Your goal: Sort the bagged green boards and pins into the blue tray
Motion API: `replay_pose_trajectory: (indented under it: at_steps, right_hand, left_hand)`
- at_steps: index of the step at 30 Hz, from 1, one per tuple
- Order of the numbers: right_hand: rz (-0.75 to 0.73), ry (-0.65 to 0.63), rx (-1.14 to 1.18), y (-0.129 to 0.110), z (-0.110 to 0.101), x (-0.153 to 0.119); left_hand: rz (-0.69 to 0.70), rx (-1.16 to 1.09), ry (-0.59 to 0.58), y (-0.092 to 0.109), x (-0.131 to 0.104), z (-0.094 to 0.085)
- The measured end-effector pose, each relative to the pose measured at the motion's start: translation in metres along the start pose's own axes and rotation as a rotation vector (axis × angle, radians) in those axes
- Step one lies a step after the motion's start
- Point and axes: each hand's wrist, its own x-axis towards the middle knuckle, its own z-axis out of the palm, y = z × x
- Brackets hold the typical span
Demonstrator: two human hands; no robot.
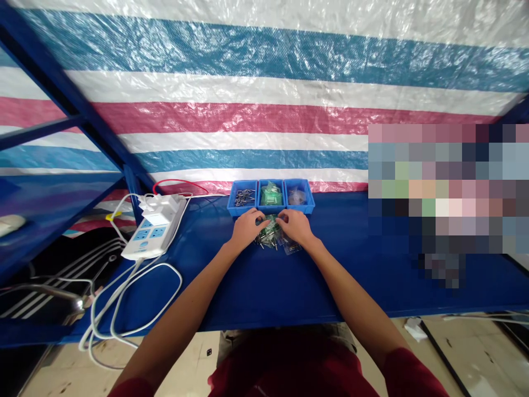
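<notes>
Three blue bins stand side by side at the back of the blue table. The left bin (231,205) holds metal screw-like pieces, the middle bin (271,209) green packets, the right bin (305,209) clear packets. Just in front lies a mixed pile (269,234) of metal pieces, green packets and clear bags. My left hand (247,226) is at the pile's left side, its fingers curled inward. At the right side my right hand (296,225) touches the pile, its fingers also bent. What the fingertips pinch, if anything, is too small to make out.
A white power strip (154,237) with plugged-in adapters lies on the table at the left, its white cables looped towards the front edge. A blue metal frame rises at the left. Striped sheeting (248,121) hangs behind. The right side is pixelated.
</notes>
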Motion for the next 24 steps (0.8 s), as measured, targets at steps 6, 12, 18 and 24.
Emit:
replay_pose_trajectory:
  at_steps: [6,12,18,24]
  right_hand:
    - [-0.058,0.091,0.258,-0.001,-0.003,0.002]
    - [-0.050,0.040,0.532,-0.010,-0.003,0.002]
    - [-0.028,0.085,0.606,-0.013,-0.006,0.000]
    - [-0.074,0.105,0.752,-0.018,-0.011,-0.005]
  left_hand:
    - [-0.011,-0.352,0.035,0.003,0.002,-0.010]
    - [-0.080,-0.546,0.000,0.005,0.000,-0.011]
    - [-0.141,-0.691,-0.119,0.015,0.001,-0.013]
    - [-0.128,-0.835,-0.091,0.020,0.000,-0.018]
